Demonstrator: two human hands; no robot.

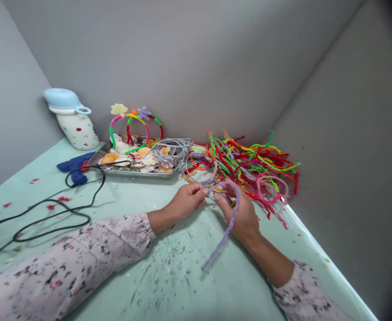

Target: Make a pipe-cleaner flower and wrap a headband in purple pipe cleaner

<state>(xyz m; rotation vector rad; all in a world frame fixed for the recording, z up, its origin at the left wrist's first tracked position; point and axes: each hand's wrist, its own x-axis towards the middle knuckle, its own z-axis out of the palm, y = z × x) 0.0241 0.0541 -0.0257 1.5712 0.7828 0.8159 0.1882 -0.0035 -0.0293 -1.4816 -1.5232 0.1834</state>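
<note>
A purple pipe cleaner (230, 227) arches over the fingers of my right hand, its loose end hanging toward the tabletop. My left hand (192, 196) pinches its other end between thumb and fingertips. Close beside it, my right hand (238, 209) is curled with the thumb near the fingers, apparently around a thin grey wire, partly hidden by the fingers. Just behind both hands lie wire rings (183, 171) partly wrapped in pink and purple. A large heap of coloured pipe cleaners (246, 165) spreads behind my right hand, with a pink wrapped ring (287, 189) at its edge.
A metal tray (139, 174) holds shell-like pieces, a coil of grey wire (174, 149) and two upright flower-topped rings (148, 133). Left of it are a blue glue gun (72, 165), its black cord (52, 200) and a white bottle with blue lid (77, 127). Grey walls enclose the table.
</note>
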